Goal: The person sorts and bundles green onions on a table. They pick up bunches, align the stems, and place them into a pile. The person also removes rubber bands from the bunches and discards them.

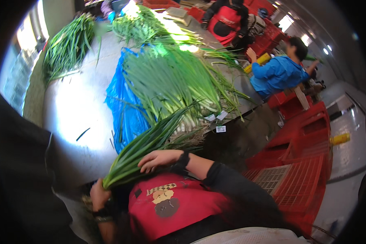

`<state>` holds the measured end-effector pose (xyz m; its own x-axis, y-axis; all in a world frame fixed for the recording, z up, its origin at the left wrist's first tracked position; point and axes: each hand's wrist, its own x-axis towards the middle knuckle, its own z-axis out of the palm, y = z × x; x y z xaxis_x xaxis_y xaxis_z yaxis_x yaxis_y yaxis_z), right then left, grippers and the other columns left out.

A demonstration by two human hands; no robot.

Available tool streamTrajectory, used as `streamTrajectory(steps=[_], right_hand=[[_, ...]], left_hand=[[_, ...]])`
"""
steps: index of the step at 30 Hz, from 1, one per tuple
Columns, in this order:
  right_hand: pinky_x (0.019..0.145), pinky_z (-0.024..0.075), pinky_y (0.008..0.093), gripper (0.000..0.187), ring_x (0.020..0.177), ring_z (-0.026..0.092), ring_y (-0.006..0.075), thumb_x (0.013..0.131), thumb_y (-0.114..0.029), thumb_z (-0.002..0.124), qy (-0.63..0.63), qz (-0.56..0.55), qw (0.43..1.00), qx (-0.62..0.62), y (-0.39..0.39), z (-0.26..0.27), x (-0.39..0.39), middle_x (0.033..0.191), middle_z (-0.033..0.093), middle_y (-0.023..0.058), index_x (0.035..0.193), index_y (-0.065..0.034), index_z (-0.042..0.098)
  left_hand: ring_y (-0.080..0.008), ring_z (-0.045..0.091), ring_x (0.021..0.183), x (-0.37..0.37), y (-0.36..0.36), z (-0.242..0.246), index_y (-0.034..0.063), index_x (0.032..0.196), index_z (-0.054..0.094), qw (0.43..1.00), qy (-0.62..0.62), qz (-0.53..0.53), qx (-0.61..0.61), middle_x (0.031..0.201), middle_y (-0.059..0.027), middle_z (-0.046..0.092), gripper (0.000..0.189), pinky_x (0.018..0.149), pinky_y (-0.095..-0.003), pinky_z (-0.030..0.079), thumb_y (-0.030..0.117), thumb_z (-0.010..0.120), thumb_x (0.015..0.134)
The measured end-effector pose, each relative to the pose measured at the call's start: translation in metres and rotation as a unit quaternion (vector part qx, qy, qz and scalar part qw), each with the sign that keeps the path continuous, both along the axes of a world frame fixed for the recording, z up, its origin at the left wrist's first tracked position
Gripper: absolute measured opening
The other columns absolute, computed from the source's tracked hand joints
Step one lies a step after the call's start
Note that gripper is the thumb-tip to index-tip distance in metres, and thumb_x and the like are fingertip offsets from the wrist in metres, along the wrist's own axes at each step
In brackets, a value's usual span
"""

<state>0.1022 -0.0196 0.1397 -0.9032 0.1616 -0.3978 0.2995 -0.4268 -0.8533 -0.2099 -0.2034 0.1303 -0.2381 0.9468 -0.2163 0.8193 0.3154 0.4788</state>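
Observation:
A bunch of long-leaved green onions (149,140) lies slanted across the table's near edge, in front of my red apron. My left hand (100,193) is closed around its lower left end. My right hand (158,159) rests over the leaves nearer the middle, fingers somewhat spread; whether it grips any is hard to tell. Beyond the bunch, a large heap of green onions (170,82) lies with white stems and roots towards me, partly on a blue plastic bag (125,122). Small white tags (220,129) bearing print are by the roots at the table's edge.
The metal table (79,106) also holds another leafy heap (70,45) at back left and more greens (140,24) at the far side. Red plastic crates (299,170) stand at right. A person in blue (277,73), another in a red apron (225,23) and a blue-gloved hand (111,16) are beyond.

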Motion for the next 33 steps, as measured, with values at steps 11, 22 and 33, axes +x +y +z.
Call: streamTrajectory(steps=[11,22,33], right_hand=[[0.104,0.0403,0.0373,0.047,0.119,0.050,0.0247,0.093,-0.029,0.060,0.109,-0.226,0.920,0.300,-0.028,-0.058,-0.092,0.132,0.053,0.0129,0.134,-0.0058,0.050],[0.092,0.0472,0.0371,0.029,0.101,0.061,0.0269,0.090,-0.013,0.055,0.331,-0.323,0.858,-0.224,0.025,-0.088,-0.051,0.114,0.063,0.0152,0.116,-0.0003,0.058],[0.102,0.0453,0.0439,0.035,0.115,0.056,0.0361,0.088,0.004,0.043,0.007,-0.468,0.816,-0.339,-0.025,-0.126,-0.045,0.125,0.055,0.0265,0.121,0.0107,0.050]], left_hand=[[-0.0405,0.062,0.091,-0.011,0.039,0.122,0.0115,0.107,0.064,0.994,0.017,-0.013,0.108,0.093,-0.0176,0.067,0.035,0.075,-0.0460,0.050,0.011,0.067,0.072],[-0.0349,0.066,0.095,-0.018,-0.093,0.036,0.0081,0.121,0.058,0.968,-0.056,0.185,0.157,0.099,-0.0192,0.067,0.049,0.081,-0.0381,0.050,0.001,0.064,0.073],[-0.0397,0.064,0.098,0.001,-0.218,-0.070,0.0116,0.121,0.057,0.946,-0.064,0.318,0.017,0.102,-0.0200,0.067,0.048,0.082,-0.0424,0.050,0.011,0.063,0.074]])
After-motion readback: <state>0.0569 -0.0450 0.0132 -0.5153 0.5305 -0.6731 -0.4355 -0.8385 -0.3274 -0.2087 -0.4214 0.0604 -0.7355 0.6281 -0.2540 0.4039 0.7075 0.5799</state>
